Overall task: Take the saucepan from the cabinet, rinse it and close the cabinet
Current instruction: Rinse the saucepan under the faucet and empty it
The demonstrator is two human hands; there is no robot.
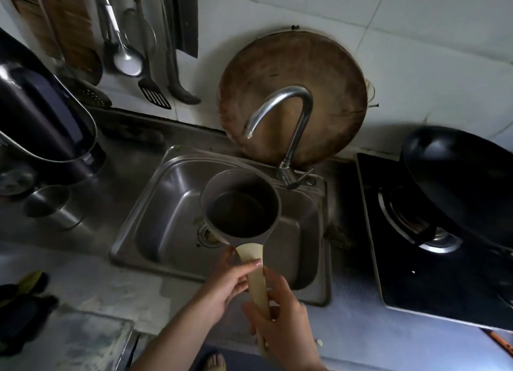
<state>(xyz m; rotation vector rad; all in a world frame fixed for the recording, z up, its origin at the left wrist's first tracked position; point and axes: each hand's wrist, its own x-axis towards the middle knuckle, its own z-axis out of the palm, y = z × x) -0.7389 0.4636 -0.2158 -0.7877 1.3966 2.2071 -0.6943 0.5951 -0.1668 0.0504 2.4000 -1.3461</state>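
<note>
The saucepan (241, 204) hangs mouth-up over the steel sink (155, 204), its grey bowl above the middle of the basin and its pale handle (254, 270) running back toward the person. Both hands are wrapped on that handle. The left hand (226, 286) grips it nearer the bowl, thumb laid across the top and fingers curled under. The right hand (280, 323) is closed around the handle's tail end, just behind the left and touching it.

The pan's rim sits clear of the basin walls on every side, with the widest gap to the left of the hands, where the drain (205, 233) shows below the bowl's edge. Ahead of the hands the curved faucet (286, 115) rises from the sink's far rim; its spout ends above and just beyond the bowl, apart from it. No water is visible running from it.

Behind the faucet a round wooden board (319, 73) leans on the tiled wall. Right of the hands, a black wok (455, 176) sits on a stove (394, 259), well apart from the pan. Left of the hands stand a dark kettle (41, 121) and steel cups (52, 207) on the counter. The near counter edge lies under the forearms.
</note>
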